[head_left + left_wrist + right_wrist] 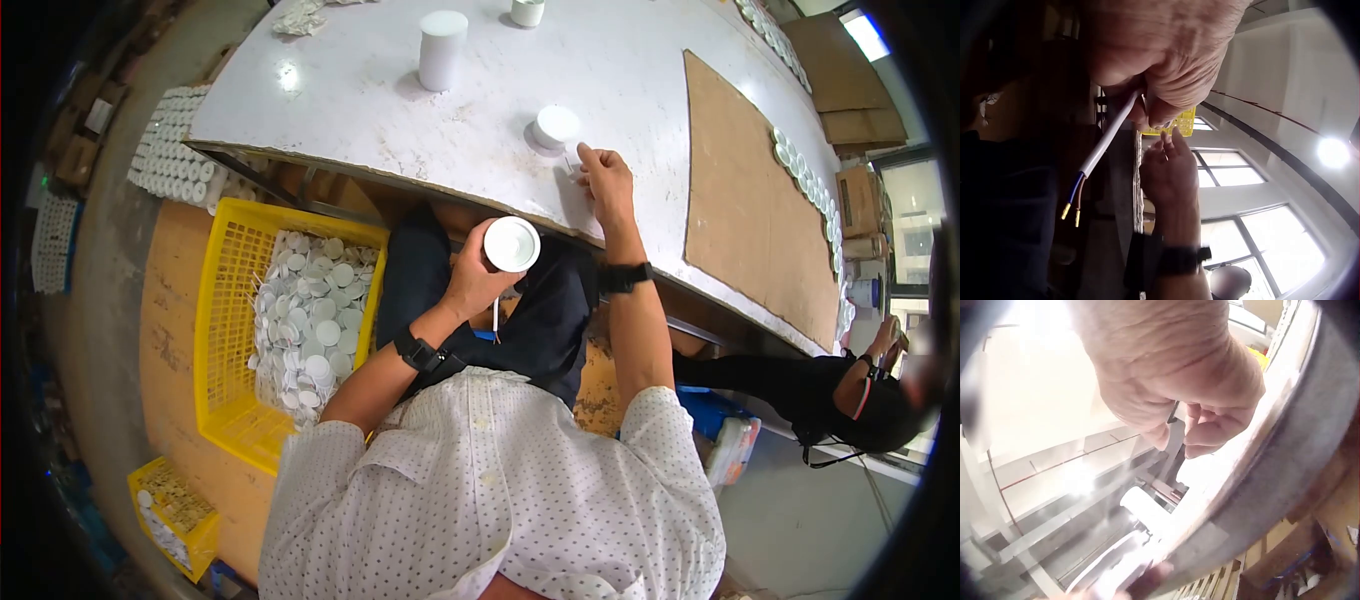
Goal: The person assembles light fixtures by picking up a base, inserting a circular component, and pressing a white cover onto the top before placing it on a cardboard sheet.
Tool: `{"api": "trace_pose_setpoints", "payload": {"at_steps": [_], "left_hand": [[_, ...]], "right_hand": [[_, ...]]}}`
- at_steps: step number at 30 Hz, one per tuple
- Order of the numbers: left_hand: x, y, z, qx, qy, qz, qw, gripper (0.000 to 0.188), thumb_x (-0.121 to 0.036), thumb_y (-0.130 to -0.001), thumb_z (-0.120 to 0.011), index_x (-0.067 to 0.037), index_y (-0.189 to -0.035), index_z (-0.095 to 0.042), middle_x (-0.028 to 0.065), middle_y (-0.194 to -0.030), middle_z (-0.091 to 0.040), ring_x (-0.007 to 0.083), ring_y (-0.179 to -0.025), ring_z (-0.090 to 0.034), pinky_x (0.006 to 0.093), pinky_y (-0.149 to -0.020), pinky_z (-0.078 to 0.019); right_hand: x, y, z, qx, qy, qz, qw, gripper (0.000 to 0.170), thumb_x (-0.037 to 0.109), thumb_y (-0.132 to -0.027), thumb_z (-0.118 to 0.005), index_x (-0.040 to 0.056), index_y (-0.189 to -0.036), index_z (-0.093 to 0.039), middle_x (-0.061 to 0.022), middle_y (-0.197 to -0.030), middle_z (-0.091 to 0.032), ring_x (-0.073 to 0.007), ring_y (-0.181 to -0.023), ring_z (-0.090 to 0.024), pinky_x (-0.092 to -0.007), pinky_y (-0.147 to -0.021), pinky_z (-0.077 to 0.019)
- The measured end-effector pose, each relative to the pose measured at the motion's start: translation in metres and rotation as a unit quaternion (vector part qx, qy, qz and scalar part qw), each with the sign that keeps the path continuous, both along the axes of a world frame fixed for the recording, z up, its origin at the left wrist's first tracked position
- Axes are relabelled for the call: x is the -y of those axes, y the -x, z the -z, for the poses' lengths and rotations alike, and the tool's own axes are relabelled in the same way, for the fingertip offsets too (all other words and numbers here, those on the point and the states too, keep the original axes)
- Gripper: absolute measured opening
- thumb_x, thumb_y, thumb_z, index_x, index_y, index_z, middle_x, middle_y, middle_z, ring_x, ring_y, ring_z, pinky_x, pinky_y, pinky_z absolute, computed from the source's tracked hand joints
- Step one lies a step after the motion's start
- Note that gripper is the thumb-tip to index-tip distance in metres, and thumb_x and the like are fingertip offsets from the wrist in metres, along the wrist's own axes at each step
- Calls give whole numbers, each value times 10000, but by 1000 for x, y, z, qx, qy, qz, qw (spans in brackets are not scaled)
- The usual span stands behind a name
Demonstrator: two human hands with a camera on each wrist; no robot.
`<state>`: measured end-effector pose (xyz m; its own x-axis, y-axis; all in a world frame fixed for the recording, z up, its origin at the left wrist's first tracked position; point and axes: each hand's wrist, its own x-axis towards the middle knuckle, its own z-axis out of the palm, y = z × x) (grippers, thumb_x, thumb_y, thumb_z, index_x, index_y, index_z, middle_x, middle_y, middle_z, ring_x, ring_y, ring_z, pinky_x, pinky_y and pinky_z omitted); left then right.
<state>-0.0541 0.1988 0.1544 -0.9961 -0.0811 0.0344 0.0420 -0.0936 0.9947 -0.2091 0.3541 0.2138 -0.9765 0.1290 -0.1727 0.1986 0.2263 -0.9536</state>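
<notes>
A white round fitting (511,244) with an open, cup-like top is gripped by the left hand (474,280) above the lap. From beneath it hangs a white cable (1107,140), whose blue and brown wires end in gold-coloured tips. Over the table's near edge, the right hand (608,185) is bent with thumb and fingers close together. A small thin thing (570,166) shows at its fingertips, too small to identify. Just beyond that hand, a white round piece (556,127) sits on the table (350,100).
A white cylinder (443,52) and a small white cup (527,12) stand farther back. Brown cardboard (750,200) lies at right beside a row of white pieces. On the left, a yellow basket (215,330) holds many white discs (327,333). Another person (800,395) is at far right.
</notes>
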Motion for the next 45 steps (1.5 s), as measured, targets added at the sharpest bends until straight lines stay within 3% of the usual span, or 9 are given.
{"api": "trace_pose_setpoints", "payload": {"at_steps": [10, 15, 30, 33, 36, 38, 40, 42, 45], "left_hand": [[21, -11, -5, 7, 33, -37, 999, 630, -38, -657, -703, 6, -1193, -376, 102, -1107, -510, 168, -1031, -501, 289, -887, -411], [16, -10, -3, 18, 13, -17, 1000, 647, -30, -647, -714, 0, -1196, -373, 103, -1107, -511, 174, -1029, -509, 290, -876, -423], [9, 0, -7, 12, -27, 10, 1000, 603, 16, -683, -658, 6, -1205, -356, 101, -1096, -510, 158, -994, -526, 274, -832, -458], [6, 2, -16, -10, -50, 20, 998, 602, 37, -707, -636, 19, -1221, -324, 100, -1076, -513, 157, -932, -559, 252, -740, -496], [8, 2, -25, 52, -110, 56, 991, 588, 68, -713, -581, 14, -1231, -309, 112, -1081, -508, 178, -922, -571, 250, -727, -497], [7, 3, -25, 69, -146, 79, 984, 596, 89, -708, -529, 9, -1248, -289, 118, -1086, -505, 198, -945, -568, 264, -746, -490], [6, 3, -21, 51, -160, 87, 982, 614, 81, -703, -522, 7, -1262, -279, 119, -1086, -506, 196, -971, -560, 259, -716, -483], [4, 4, -20, 29, -174, 102, 979, 618, 45, -721, -562, 3, -1264, -270, 111, -1091, -498, 160, -901, -575, 248, -716, -493], [5, 2, -26, 72, -187, 120, 972, 580, -32, -750, -587, 3, -1252, -299, 92, -1056, -513, 112, -780, -561, 206, -602, -464]], "right_hand": [[14, 33, 5, 35, 55, -14, 998, 288, 265, -767, -660, 28, -715, -505, -34, -606, -509, -80, -485, -468, -214, -411, -391], [2, 28, 17, 40, 175, -14, 984, 224, 221, -821, -596, 30, -737, -516, -30, -625, -519, -72, -506, -459, -188, -462, -377], [-16, -46, 17, 40, 313, -28, 949, 97, 118, -839, -558, 44, -782, -532, -35, -687, -560, -98, -613, -559, -178, -494, -416], [-17, -62, 18, 41, 284, -10, 958, 100, 127, -827, -579, 29, -815, -560, -35, -692, -568, -92, -597, -544, -183, -486, -396], [-14, -87, 9, 7, 139, 6, 990, 143, 120, -814, -589, -5, -884, -594, -45, -724, -594, -102, -613, -555, -205, -516, -420], [-13, -107, 8, -105, -56, -32, 992, 173, 88, -806, -579, -8, -948, -608, -70, -744, -619, -122, -647, -577, -230, -569, -450], [-15, -119, 14, -210, -119, -67, 968, 175, 33, -780, -581, 16, -950, -615, -92, -801, -623, -178, -698, -602, -269, -625, -478], [-11, -127, 12, -404, -243, -137, 871, 213, -14, -755, -586, 2, -965, -616, -119, -861, -617, -217, -704, -595, -285, -644, -485], [-8, -134, 16, -433, -277, -185, 838, 327, -76, -669, -598, 17, -983, -607, -121, -983, -589, -257, -752, -579, -308, -647, -491]]}}
